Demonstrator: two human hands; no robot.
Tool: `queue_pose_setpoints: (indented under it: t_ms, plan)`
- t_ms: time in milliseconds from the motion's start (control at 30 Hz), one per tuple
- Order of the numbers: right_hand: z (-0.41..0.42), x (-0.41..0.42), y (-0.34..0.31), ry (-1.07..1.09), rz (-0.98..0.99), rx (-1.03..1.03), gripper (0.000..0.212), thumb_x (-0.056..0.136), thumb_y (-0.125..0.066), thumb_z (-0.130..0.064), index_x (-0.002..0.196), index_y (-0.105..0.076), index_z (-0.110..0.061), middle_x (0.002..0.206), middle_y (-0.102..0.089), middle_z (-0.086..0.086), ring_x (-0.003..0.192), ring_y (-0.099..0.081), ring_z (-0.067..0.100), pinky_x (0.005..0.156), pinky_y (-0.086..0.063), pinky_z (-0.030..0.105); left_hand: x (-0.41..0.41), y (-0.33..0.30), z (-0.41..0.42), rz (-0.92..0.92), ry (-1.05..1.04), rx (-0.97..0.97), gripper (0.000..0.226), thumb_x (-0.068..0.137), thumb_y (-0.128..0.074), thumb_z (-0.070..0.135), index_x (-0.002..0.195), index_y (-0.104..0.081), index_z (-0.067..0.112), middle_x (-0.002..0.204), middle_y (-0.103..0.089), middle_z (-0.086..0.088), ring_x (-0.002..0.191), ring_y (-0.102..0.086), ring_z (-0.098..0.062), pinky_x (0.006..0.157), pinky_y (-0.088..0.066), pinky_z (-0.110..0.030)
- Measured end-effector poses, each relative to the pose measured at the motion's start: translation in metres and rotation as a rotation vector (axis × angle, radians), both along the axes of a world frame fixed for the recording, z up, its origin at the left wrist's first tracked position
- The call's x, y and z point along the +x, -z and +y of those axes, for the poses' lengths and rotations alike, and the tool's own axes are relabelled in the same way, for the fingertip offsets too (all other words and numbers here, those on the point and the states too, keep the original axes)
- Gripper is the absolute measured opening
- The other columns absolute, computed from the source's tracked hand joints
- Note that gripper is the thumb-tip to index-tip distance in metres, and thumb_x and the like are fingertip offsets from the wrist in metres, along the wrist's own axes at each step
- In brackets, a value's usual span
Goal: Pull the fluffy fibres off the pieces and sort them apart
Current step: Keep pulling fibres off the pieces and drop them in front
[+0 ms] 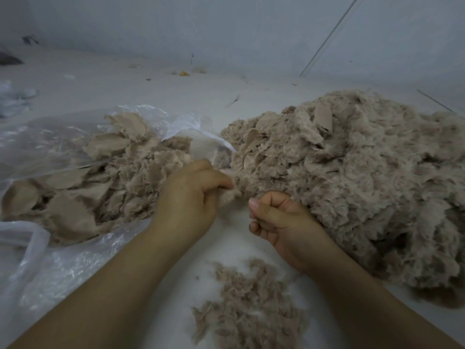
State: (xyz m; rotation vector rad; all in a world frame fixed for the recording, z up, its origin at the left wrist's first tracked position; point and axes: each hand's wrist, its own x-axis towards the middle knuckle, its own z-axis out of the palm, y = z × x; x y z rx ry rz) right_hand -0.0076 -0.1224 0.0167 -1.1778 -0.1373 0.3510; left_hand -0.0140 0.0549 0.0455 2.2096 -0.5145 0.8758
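A big heap of fluffy beige pieces [357, 182] covers the right side of the white surface. A second pile of flatter beige pieces [100, 182] lies on a clear plastic bag [45, 142] at the left. Loose pulled fibres [249, 306] form a small heap near the bottom, between my forearms. My left hand [191, 197] pinches a fluffy piece [232, 193] at the heap's near edge. My right hand [279, 220] is curled into a fist just right of it, thumb on top; whether it grips fibres is hidden.
The white surface [151, 89] runs back to a pale wall. Small scraps, one of them a yellow bit [183, 73], lie far back. More crumpled plastic [15, 96] sits at the far left. A thin rod [327, 37] leans at the upper right.
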Motion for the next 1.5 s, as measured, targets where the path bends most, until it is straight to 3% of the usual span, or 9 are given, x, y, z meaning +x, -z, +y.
queue_pose_setpoints:
  t_ms: [133, 333, 500, 667, 867, 967, 1233, 1367, 1500]
  plan:
    - [0.0, 0.002, 0.002, 0.025, 0.024, 0.014, 0.011, 0.07, -0.068, -0.012, 0.065, -0.059, -0.01, 0.06, -0.059, -0.001, 0.055, -0.057, 0.004, 0.059, -0.052, 0.018, 0.008, -0.004, 0.028, -0.036, -0.327, 0.247, 0.038, 0.08, -0.037, 0.008, 0.081, -0.074, -0.002, 0.078, -0.061, -0.019, 0.07, -0.06, -0.036, 0.057, -0.052, -0.044]
    - [0.0, 0.002, 0.0, 0.02, 0.032, -0.027, 0.01, 0.088, -0.058, 0.001, 0.086, -0.063, -0.007, 0.061, -0.066, -0.007, 0.054, -0.06, -0.001, 0.062, -0.054, 0.018, 0.012, 0.004, 0.035, 0.535, -0.776, 0.59, 0.013, 0.075, -0.063, 0.008, 0.086, -0.066, 0.005, 0.11, -0.04, -0.018, 0.111, -0.031, -0.036, 0.091, -0.033, -0.05]
    - [0.001, 0.001, -0.002, 0.023, 0.032, -0.039, 0.006, 0.095, -0.052, -0.003, 0.095, -0.058, -0.005, 0.044, -0.052, -0.012, 0.04, -0.048, 0.0, 0.062, -0.052, 0.02, 0.017, 0.0, 0.029, 0.079, -0.691, 0.505, 0.006, 0.065, -0.051, 0.003, 0.059, -0.051, 0.003, 0.086, -0.044, -0.018, 0.09, -0.039, -0.036, 0.069, -0.021, -0.042]
    - [0.001, 0.002, 0.0, 0.031, 0.046, -0.024, 0.009, 0.096, -0.051, -0.004, 0.096, -0.06, -0.006, 0.043, -0.043, -0.011, 0.038, -0.04, 0.002, 0.062, -0.052, 0.021, 0.016, 0.011, 0.034, 0.505, -0.671, 0.629, 0.027, 0.072, -0.058, 0.004, 0.063, -0.038, 0.019, 0.096, -0.058, -0.011, 0.104, -0.047, -0.033, 0.087, -0.026, -0.044]
    - [0.003, 0.002, -0.001, 0.067, 0.055, 0.02, 0.008, 0.096, -0.051, -0.005, 0.092, -0.058, -0.009, 0.044, -0.042, -0.011, 0.04, -0.04, 0.002, 0.061, -0.05, 0.022, 0.004, -0.005, 0.0, 0.226, -0.474, 0.577, 0.014, 0.07, -0.047, 0.001, 0.066, -0.041, 0.013, 0.06, -0.04, -0.002, 0.078, -0.051, -0.032, 0.064, -0.033, -0.038]
    - [0.003, 0.0, -0.002, 0.052, 0.037, 0.046, 0.012, 0.098, -0.047, -0.005, 0.091, -0.055, -0.011, 0.047, -0.053, -0.013, 0.041, -0.05, -0.001, 0.062, -0.047, 0.021, 0.01, -0.002, -0.023, 0.325, -0.241, 0.386, 0.017, 0.084, -0.059, 0.012, 0.101, -0.062, 0.008, 0.085, -0.062, -0.007, 0.085, -0.059, -0.03, 0.066, -0.05, -0.041]
    - [0.003, 0.0, -0.002, 0.044, 0.006, 0.037, 0.013, 0.098, -0.046, -0.005, 0.095, -0.056, -0.013, 0.045, -0.05, -0.013, 0.039, -0.041, 0.001, 0.059, -0.047, 0.021, 0.07, -0.001, -0.051, 0.552, -0.073, -0.268, 0.04, 0.092, -0.059, 0.012, 0.13, -0.045, 0.012, 0.099, -0.05, 0.007, 0.085, -0.054, -0.012, 0.069, -0.04, -0.025]
    - [0.002, 0.002, 0.001, 0.037, -0.018, 0.041, 0.013, 0.099, -0.047, -0.009, 0.1, -0.059, -0.013, 0.048, -0.048, -0.015, 0.042, -0.042, 0.0, 0.057, -0.047, 0.02, 0.075, 0.005, -0.052, 0.544, -0.096, -0.43, 0.01, 0.087, -0.063, 0.002, 0.081, -0.055, 0.005, 0.068, -0.047, -0.007, 0.059, -0.044, -0.018, 0.054, -0.035, -0.028]
    - [0.001, 0.005, 0.004, 0.058, -0.011, 0.113, 0.025, 0.099, -0.047, -0.015, 0.088, -0.069, -0.02, 0.052, -0.034, -0.007, 0.041, -0.034, 0.002, 0.052, -0.043, 0.019, 0.062, 0.01, -0.042, 0.472, -0.075, -0.48, 0.028, 0.09, -0.066, 0.01, 0.064, -0.061, 0.002, 0.052, -0.054, -0.01, 0.045, -0.048, -0.016, 0.044, -0.039, -0.027]
